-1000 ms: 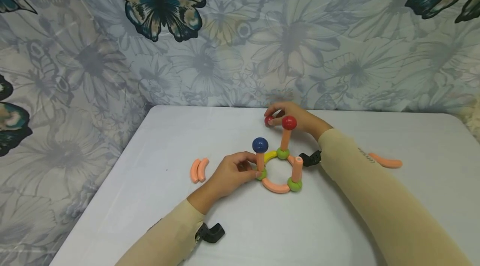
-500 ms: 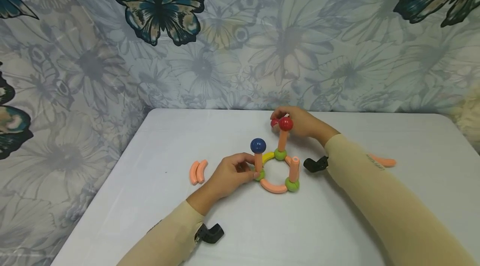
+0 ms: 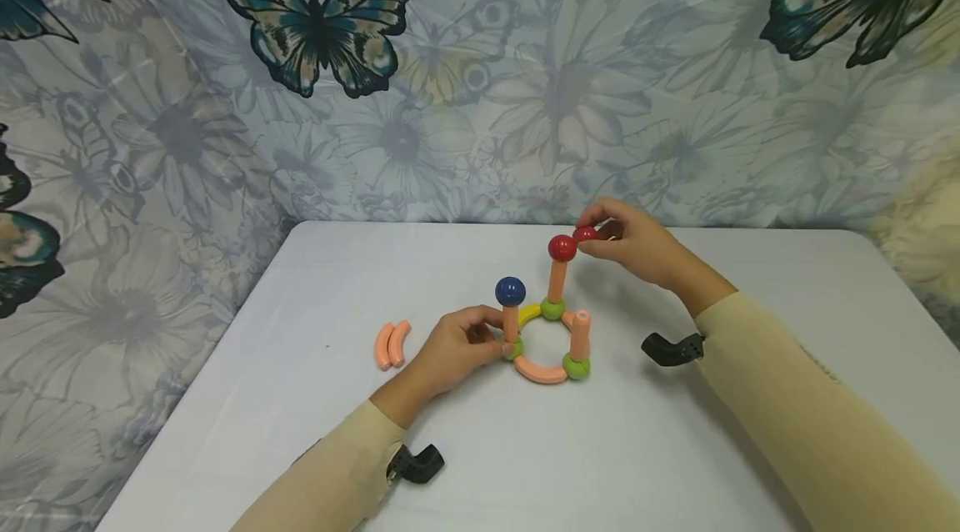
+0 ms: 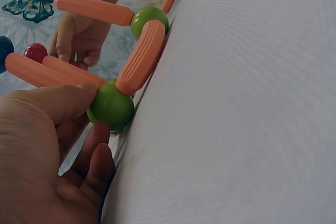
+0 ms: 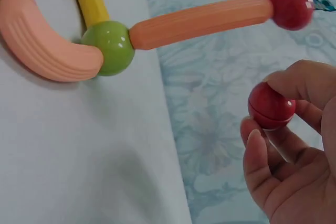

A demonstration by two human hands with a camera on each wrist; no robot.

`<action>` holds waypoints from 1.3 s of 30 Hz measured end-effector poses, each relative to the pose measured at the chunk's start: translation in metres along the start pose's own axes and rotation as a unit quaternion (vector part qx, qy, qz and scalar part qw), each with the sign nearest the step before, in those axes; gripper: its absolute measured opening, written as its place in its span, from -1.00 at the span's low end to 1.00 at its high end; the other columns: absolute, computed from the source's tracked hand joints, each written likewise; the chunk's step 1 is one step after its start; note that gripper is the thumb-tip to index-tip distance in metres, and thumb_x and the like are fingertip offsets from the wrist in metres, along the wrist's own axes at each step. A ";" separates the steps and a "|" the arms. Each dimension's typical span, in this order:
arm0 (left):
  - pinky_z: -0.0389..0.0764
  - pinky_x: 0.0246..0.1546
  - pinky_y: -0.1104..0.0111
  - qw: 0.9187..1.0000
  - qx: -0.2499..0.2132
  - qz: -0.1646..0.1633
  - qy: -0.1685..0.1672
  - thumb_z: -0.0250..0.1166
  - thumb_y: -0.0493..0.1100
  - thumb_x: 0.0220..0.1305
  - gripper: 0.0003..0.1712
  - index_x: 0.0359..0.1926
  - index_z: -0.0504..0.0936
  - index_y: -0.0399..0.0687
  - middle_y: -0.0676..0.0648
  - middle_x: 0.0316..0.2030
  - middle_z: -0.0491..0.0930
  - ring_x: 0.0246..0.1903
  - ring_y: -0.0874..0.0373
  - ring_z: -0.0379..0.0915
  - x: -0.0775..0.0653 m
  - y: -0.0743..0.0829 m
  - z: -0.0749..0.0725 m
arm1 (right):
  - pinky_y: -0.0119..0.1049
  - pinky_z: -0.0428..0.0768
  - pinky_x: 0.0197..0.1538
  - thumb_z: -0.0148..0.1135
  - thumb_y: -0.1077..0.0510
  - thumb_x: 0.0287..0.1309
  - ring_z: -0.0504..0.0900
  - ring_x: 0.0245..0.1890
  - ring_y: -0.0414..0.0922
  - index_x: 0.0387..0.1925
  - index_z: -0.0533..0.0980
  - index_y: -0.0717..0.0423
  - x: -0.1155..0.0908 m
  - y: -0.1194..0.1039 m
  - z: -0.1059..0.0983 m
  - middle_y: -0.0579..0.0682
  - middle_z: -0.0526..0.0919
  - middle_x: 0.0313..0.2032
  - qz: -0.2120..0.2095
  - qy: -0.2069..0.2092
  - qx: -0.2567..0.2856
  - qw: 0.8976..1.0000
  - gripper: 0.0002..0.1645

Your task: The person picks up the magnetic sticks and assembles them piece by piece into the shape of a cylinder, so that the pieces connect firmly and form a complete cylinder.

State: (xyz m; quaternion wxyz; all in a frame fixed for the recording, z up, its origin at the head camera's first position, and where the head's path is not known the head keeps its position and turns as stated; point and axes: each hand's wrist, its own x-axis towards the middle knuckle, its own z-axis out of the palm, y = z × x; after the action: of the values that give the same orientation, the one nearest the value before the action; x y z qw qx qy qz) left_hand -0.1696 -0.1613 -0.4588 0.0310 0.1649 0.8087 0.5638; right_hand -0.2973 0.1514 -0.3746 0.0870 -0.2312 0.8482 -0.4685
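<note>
On the white table stands a ring of curved orange rods [image 3: 542,373], a yellow curved rod [image 3: 529,313] and green balls [image 3: 552,308]. Upright orange rods rise from it, one topped by a blue ball [image 3: 510,292], another by a red ball [image 3: 562,248]. The near-right rod [image 3: 580,336] has a bare top. My left hand [image 3: 461,348] pinches the left green ball [image 4: 113,106] at the base of the blue-topped rod. Raised behind the ring, to the right of the red-topped rod, my right hand [image 3: 637,244] pinches a second red ball [image 5: 270,106] between thumb and fingers.
Two loose curved orange rods [image 3: 392,345] lie side by side left of the ring. A wall of butterfly-patterned cloth [image 3: 420,98] rises behind the table [image 3: 300,282]. Black camera mounts [image 3: 672,349] jut from both sleeves.
My right hand has moved rightward with the red ball, from left of the red-topped rod to its right side. The left hand keeps its hold. The loose rod at right is now hidden by the sleeve.
</note>
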 end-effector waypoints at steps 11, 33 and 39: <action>0.50 -0.38 0.38 1.000 -0.007 -0.006 -0.003 0.61 -0.19 0.31 -0.73 0.02 0.83 0.01 -0.03 -0.15 0.72 -0.24 0.06 0.55 -0.002 -0.002 0.000 | -0.28 0.69 0.06 0.40 0.31 0.46 0.72 0.01 0.01 0.13 0.53 0.24 -0.054 -0.003 -0.008 0.16 0.69 0.03 -0.069 0.045 0.116 0.990 -0.69; 0.50 -0.37 0.39 1.000 -0.013 0.012 0.005 0.63 -0.20 0.29 -0.71 0.01 0.82 -0.03 0.03 -0.14 0.72 -0.25 0.04 0.56 -0.002 0.000 0.005 | -0.27 0.69 -0.06 0.33 0.56 0.32 0.68 -0.11 0.09 0.12 0.61 0.23 -0.091 -0.032 0.010 0.20 0.66 -0.04 -0.212 -0.033 0.122 0.969 -0.59; 0.52 -0.40 0.39 1.000 -0.012 0.016 0.003 0.62 -0.20 0.31 -0.71 0.03 0.82 -0.04 0.03 -0.14 0.72 -0.26 0.04 0.56 -0.002 0.001 0.006 | -0.28 0.65 -0.03 0.36 0.52 0.34 0.64 -0.12 0.04 0.12 0.62 0.15 -0.093 -0.032 0.015 0.10 0.67 -0.06 -0.212 -0.050 0.098 0.971 -0.59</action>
State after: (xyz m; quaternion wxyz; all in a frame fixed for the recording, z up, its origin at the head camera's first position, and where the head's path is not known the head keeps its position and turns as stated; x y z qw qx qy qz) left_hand -0.1665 -0.1565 -0.4602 0.0211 0.1758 0.7991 0.5746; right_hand -0.2000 0.1692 -0.3626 0.0499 -0.4193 0.7244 -0.5449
